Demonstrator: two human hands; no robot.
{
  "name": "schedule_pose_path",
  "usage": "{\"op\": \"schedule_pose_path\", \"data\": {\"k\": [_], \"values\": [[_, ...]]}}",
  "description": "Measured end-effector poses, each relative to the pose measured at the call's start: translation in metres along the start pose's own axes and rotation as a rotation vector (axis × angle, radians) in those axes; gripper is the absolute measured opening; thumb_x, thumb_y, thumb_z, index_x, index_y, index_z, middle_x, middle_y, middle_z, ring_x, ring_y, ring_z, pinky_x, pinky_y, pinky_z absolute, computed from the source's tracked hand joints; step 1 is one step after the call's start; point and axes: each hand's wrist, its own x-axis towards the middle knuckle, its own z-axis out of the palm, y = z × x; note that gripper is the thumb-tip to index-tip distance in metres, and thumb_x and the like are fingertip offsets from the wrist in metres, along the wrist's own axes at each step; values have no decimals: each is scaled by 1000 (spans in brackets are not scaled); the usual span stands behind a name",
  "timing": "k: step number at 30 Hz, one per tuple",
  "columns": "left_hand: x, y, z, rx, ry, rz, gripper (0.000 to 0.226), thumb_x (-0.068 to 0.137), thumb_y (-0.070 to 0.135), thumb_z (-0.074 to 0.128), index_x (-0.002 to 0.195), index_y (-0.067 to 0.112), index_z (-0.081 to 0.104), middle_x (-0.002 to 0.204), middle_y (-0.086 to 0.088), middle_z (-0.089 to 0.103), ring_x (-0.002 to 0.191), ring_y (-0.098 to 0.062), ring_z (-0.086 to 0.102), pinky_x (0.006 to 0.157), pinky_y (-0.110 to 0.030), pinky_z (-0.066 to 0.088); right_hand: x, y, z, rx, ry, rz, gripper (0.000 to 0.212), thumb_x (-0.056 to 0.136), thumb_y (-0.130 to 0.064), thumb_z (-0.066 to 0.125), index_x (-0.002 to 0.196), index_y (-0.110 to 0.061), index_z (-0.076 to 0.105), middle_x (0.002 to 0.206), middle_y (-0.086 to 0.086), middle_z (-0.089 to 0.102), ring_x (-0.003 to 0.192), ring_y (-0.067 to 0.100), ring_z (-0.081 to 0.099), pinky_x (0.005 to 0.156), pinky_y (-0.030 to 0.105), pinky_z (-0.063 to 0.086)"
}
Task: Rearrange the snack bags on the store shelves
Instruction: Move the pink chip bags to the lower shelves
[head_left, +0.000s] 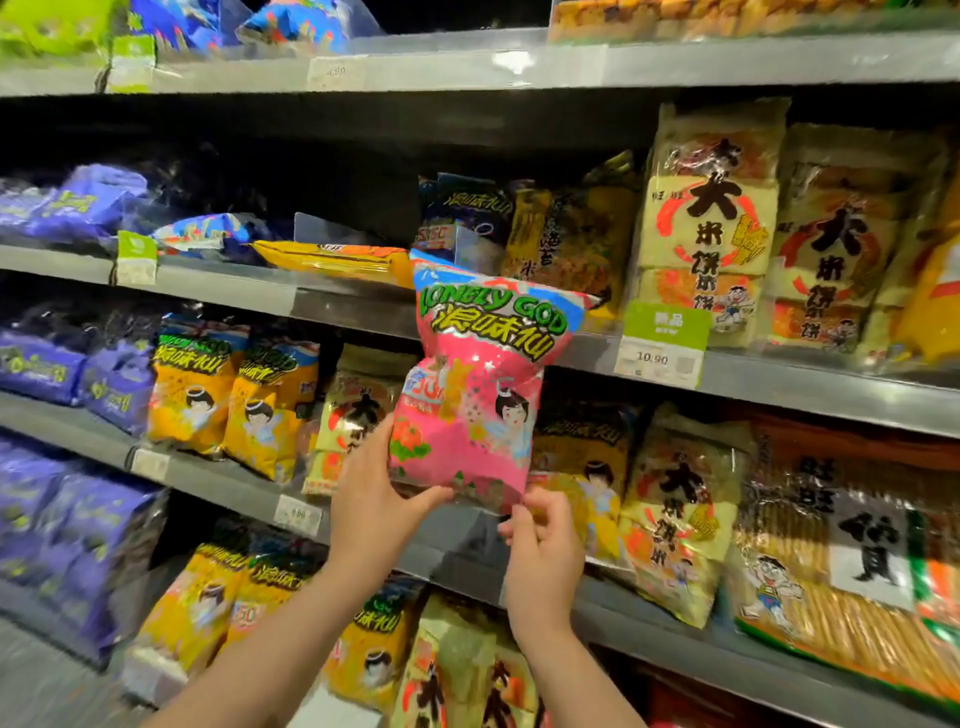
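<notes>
I hold a pink "Lonely God" snack bag upright in front of the shelves, at the centre of the head view. My left hand grips its lower left corner, thumb across the front. At the bottom right edge, my right hand pinches the bag's seam. Behind the bag's top, an orange snack bag lies flat on the second shelf, beside a dark gap. Yellow bags of the same brand stand on the third shelf to the left.
Purple bags fill the left ends of the shelves. Rice cracker packs stand at the right on the second shelf, with more below. A green price tag hangs on the shelf rail. Blue bags sit on the top shelf.
</notes>
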Motion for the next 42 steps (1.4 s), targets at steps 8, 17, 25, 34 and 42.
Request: {"op": "schedule_pose_path", "data": {"k": [8,17,25,34,42], "values": [[-31,-58,9,-51,-172,-226,101,63,39,83,144,22,26,138,1,44,126,-21,44,100,-36,39,-35,51,21,-252,-183,172,28,95,-11,45,76,-32,45,79,-6,62,80,9,61,72,32,49],[-3,-92,44,-156,-225,-326,89,72,39,77,143,21,27,141,-3,44,125,-23,44,98,-37,38,-19,83,48,-393,-339,301,23,96,-19,44,118,-27,42,110,-7,54,100,7,54,80,19,46],[19,-110,73,-79,-270,-282,87,69,44,78,140,25,31,125,10,46,113,-12,46,89,-32,41,-4,91,60,-473,-527,266,80,95,-39,46,149,-22,-10,156,-13,-10,144,6,1,113,20,9],[34,-112,91,241,-230,-283,85,70,52,72,138,19,32,128,-15,42,119,-35,40,93,-46,42,0,90,71,-550,-478,245,82,96,-34,46,149,-18,-15,155,-11,-22,145,8,-1,113,20,12],[34,-103,104,89,-258,-231,108,77,43,71,149,16,-5,150,-14,20,136,-27,27,102,-36,36,-1,81,84,-609,-564,192,84,92,-20,45,147,-24,-17,141,-12,-41,144,16,-17,116,26,9]]}}
